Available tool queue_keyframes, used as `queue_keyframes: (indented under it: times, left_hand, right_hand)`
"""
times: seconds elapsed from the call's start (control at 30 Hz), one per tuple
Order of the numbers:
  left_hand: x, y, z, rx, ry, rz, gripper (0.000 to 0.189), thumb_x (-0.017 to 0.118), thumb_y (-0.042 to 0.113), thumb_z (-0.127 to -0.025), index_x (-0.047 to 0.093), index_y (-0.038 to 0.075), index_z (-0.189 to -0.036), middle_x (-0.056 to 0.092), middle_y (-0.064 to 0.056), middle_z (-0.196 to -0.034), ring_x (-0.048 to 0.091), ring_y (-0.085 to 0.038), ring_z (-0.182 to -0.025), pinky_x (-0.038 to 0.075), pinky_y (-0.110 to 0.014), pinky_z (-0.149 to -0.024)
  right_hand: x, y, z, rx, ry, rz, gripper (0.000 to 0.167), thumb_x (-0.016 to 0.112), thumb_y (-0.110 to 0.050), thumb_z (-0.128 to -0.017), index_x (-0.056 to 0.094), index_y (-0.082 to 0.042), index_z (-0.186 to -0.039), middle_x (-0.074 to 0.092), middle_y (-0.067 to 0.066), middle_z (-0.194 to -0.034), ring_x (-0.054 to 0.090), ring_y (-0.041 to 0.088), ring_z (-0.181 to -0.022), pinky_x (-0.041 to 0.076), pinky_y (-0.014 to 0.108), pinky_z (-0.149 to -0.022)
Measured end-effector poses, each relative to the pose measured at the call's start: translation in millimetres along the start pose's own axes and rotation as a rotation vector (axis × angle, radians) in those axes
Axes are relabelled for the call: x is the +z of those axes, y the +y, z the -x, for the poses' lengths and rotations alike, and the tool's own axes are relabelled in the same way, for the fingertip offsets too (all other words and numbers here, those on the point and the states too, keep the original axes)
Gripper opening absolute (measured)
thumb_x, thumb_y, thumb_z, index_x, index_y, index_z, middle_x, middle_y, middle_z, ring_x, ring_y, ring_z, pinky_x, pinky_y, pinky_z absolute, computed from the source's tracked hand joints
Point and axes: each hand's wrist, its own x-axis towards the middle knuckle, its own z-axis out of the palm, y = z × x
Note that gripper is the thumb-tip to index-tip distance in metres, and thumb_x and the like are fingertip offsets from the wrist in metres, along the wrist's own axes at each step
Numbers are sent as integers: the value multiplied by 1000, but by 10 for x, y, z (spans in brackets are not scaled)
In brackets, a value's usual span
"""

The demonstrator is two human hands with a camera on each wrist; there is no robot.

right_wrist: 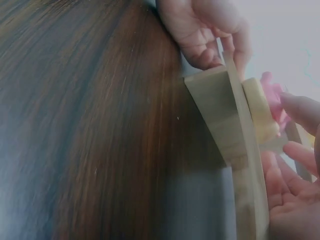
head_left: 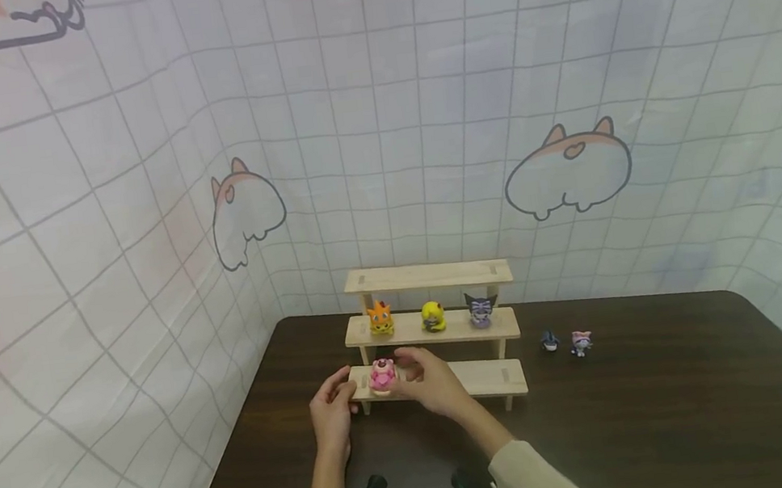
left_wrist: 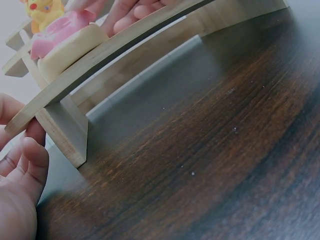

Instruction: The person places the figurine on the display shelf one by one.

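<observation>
A pink bear-like figurine point(head_left: 381, 376) on a cream round base sits near the left end of the lowest board of a wooden tiered shelf point(head_left: 484, 379). My right hand point(head_left: 435, 385) is at its right side, pinching it with thumb and fingertips. In the right wrist view, one fingertip lies against the pink body point(right_wrist: 274, 100). My left hand point(head_left: 331, 414) grips the left end of that same board. Its thumb and fingers meet around the board end point(left_wrist: 22, 117) in the left wrist view. The figurine's base rests on the board.
On the middle board stand an orange figurine point(head_left: 381, 320), a yellow one point(head_left: 432, 317) and a dark purple one point(head_left: 481, 310). Two small figurines, one blue point(head_left: 549, 341) and one pink-white point(head_left: 581, 343), stand on the dark table point(head_left: 674, 404) to the right. A patterned cloth wall rises behind.
</observation>
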Motion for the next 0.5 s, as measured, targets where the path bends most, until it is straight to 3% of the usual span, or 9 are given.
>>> queue_keyframes:
  times: [0.17,0.3,0.5]
  left_hand:
    - [-14,-179,-110,-6,21,-5,35,65,5,-96,67,0,-131,72,-1,-93,54,-8,-63,48,-21,-55]
    - [-13,-97,-77,-16,12,-7,37,63,2,-96,65,-4,-133,72,-7,-96,54,-10,-63,48,-23,-56]
    - [24,147,92,1,2,-22,38,62,0,-95,63,-9,-132,72,-11,-96,56,-12,-64,50,-25,-57]
  right_hand:
    - [-112,39,122,-7,-14,-12,51,74,-30,-94,60,-6,-137,70,12,-121,63,17,-96,52,33,-81]
    - [-245,58,256,-13,-44,13,42,71,-24,-96,63,-6,-132,71,7,-114,63,15,-95,51,29,-82]
    - [-511,133,470,-53,-93,-18,34,69,-21,-98,66,-4,-127,73,8,-109,66,17,-96,53,25,-83]
